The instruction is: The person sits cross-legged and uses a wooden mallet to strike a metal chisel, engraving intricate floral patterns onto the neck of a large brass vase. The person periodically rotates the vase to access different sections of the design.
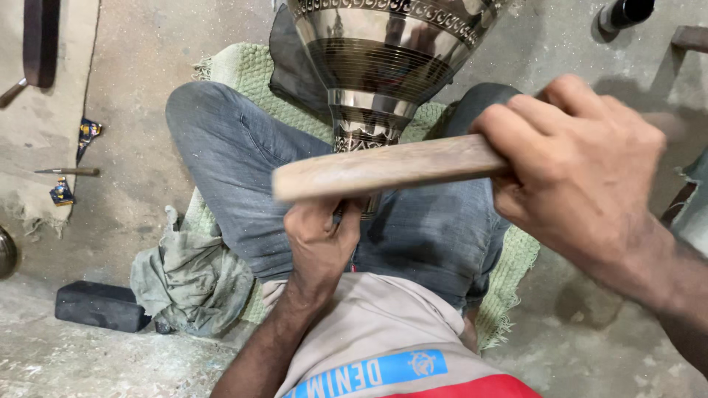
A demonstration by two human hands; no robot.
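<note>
A: Right hand (pixel 582 162) grips the wooden stick (pixel 391 168); left hand (pixel 321 237) pinches a small tool, mostly hidden, against the metal vase (pixel 383 66) between the knees.

B: A glancing blow might hit those fingers or dent the vase.
</note>
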